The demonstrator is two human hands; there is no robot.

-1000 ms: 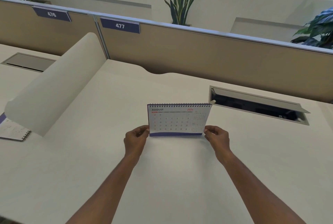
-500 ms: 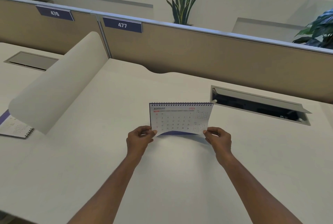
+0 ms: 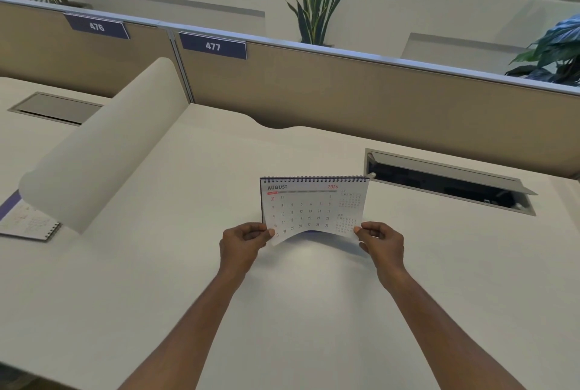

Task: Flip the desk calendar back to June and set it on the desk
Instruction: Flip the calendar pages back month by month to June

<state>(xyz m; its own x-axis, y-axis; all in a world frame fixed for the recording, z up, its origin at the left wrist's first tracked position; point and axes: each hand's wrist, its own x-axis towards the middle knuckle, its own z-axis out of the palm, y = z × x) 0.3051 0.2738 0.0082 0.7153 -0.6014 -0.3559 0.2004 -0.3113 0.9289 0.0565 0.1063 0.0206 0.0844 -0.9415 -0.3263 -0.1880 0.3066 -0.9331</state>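
A white spiral-bound desk calendar (image 3: pixel 312 206) stands on the white desk (image 3: pixel 282 311), its front page reading AUGUST 2026. My left hand (image 3: pixel 243 242) pinches the page's lower left corner. At the lower right corner my right hand (image 3: pixel 381 240) does the same. The August page is lifted off the stand and bows toward me, with a purple strip showing beneath its bottom edge.
An open cable tray (image 3: pixel 448 182) is sunk into the desk right behind the calendar. A curved white divider (image 3: pixel 100 144) rises at the left, with another calendar (image 3: pixel 26 223) lying beyond it. A tan partition (image 3: pixel 345 97) labelled 477 closes the back.
The bottom edge of the August page has come up off the stand and curls toward me, both hands rising slightly with it.
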